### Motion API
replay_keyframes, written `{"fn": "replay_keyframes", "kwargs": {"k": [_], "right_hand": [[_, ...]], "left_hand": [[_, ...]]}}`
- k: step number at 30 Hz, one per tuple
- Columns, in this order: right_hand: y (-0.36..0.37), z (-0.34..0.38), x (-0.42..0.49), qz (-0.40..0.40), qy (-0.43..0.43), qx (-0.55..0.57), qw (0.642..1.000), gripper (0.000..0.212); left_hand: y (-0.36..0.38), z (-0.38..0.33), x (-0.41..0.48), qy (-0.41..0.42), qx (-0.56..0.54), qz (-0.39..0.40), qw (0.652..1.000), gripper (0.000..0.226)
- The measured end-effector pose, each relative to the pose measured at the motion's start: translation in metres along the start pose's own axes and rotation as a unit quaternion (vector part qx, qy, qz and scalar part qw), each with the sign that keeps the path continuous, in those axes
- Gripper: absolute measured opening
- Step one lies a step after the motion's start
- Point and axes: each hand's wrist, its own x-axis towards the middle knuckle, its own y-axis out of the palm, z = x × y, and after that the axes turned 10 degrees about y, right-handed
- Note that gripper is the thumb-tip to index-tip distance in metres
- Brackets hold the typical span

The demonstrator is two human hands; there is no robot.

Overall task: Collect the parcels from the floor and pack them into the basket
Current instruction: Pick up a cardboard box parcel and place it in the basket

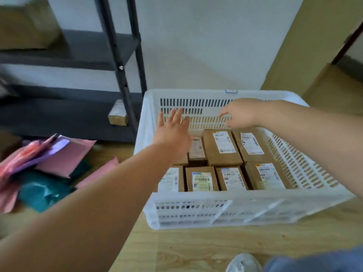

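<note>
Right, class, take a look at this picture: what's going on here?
A person reaches both bare hands over a white plastic basket on the wooden floor. The left hand is open with fingers spread; the right hand hangs loosely curled near the far wall, holding nothing visible. The basket already holds two rows of labelled cardboard parcels. Pink, purple and teal mailer bags lie on the floor to its left.

This is looking like a parcel storeroom: a dark metal shelf rack (121, 61) is standing against a plain white wall (196, 46), labelled cardboard boxes (222, 148) are filling a white plastic basket (196, 211), and pink and teal mailing bags (64, 156) are lying heaped on the wooden floor (196, 248).
</note>
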Motion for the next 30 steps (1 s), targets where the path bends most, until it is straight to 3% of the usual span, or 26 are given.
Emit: {"fn": "replay_keyframes", "kwargs": {"k": [4, 9, 17, 26, 30], "right_hand": [[-0.032, 0.067, -0.024, -0.056, -0.036, 0.035, 0.997, 0.049], [-0.045, 0.159, -0.053, -0.109, -0.081, 0.141, 0.981, 0.051], [-0.045, 0.284, -0.067, -0.094, -0.181, 0.143, 0.969, 0.059], [-0.033, 0.393, -0.040, -0.026, -0.267, 0.070, 0.961, 0.061], [-0.032, 0.438, -0.042, -0.038, -0.302, 0.072, 0.950, 0.057]], "left_hand": [[-0.026, 0.048, -0.069, -0.090, 0.020, -0.046, 0.995, 0.057], [-0.030, 0.090, -0.160, -0.203, 0.003, -0.042, 0.978, 0.058], [0.004, 0.147, -0.247, -0.320, -0.007, 0.001, 0.947, 0.057], [0.030, 0.201, -0.299, -0.380, -0.031, 0.029, 0.924, 0.058], [0.041, 0.230, -0.343, -0.431, -0.049, 0.030, 0.901, 0.061]]}}
